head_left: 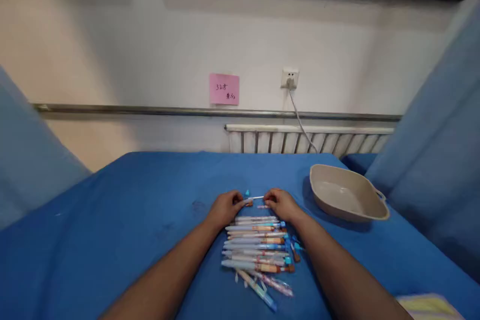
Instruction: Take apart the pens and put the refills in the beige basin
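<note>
Beyond a row of pens (255, 247), my two hands face each other just above the blue cover. My left hand (226, 207) is closed in a pinch on a pale pen part; a small blue piece and a brown piece show by its fingertips. From there a thin white rod, like a pen refill (258, 197), runs across to my right hand (280, 203), whose fingers are closed on its other end. A short pink piece (262, 206) lies just below the right fingertips. The fingers hide part of what both hands hold.
Small blue and brown pieces (296, 250) lie right of the pens, by my right forearm. A loose blue pen (258, 290) lies aslant in front. A beige basin (347, 210) stands at right on the blue-covered surface (112, 230). Behind are a radiator (277, 140) and a plugged-in cord (300, 120).
</note>
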{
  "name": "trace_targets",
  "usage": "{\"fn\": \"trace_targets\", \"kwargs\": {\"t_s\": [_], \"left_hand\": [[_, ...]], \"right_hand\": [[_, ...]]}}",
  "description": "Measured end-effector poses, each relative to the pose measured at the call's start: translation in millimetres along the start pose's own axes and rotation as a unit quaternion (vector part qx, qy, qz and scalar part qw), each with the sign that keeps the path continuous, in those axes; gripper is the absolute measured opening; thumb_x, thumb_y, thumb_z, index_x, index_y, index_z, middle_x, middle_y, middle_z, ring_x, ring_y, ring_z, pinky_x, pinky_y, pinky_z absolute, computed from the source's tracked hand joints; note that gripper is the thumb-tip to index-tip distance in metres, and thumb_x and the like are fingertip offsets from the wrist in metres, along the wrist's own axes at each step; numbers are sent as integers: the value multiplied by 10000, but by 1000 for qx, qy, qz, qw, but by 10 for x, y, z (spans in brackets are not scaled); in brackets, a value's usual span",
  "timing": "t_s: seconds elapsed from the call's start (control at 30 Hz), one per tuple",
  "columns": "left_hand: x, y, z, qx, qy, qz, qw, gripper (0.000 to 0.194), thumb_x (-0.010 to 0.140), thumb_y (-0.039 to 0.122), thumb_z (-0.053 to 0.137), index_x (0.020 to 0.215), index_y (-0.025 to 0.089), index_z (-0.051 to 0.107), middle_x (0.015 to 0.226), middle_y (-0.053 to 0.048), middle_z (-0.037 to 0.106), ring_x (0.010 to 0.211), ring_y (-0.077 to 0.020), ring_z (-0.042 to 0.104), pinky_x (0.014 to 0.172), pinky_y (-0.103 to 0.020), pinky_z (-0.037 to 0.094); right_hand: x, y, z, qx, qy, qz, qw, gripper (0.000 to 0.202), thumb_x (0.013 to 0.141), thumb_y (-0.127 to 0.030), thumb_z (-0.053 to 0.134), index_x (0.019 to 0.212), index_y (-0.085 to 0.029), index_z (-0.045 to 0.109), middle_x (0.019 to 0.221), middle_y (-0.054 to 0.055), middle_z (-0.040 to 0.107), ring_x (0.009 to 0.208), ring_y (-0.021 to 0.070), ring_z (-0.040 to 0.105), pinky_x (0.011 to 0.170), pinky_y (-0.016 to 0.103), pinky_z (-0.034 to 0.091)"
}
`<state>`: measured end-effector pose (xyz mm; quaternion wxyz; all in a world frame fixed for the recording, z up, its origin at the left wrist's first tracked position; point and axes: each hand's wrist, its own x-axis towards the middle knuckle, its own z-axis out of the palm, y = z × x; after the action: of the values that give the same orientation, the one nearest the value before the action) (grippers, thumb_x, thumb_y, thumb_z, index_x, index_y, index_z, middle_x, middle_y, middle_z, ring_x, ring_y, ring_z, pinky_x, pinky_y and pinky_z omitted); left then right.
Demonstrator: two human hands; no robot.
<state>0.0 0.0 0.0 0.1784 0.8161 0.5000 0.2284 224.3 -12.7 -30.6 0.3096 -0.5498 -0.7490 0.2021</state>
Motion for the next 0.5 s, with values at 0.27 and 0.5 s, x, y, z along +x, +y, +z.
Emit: {"fn": "trace_targets", "kwargs": {"t_s": [0.27, 0.5], "left_hand": [[38, -16, 13, 3, 6, 15, 1000, 143, 805, 247, 549, 873, 196, 664, 880, -24, 683, 846, -180, 585, 769, -266, 406], [12, 38, -113, 26, 33, 19, 999, 167, 768, 210, 574, 919, 178, 638, 901, -51, 618, 828, -189, 555, 768, -290, 405]], "right_hand": [[-57, -22, -59, -37, -1, -24, 999, 162, 768, -211, 635, 928, -197, 653, 956, 48, 652, 918, 187, 561, 819, 289, 410], [-61, -28, -147, -85, 2, -20, 996, 195, 785, -249, 631, 974, -204, 642, 995, 67, 633, 964, 202, 537, 856, 300, 374]]}}
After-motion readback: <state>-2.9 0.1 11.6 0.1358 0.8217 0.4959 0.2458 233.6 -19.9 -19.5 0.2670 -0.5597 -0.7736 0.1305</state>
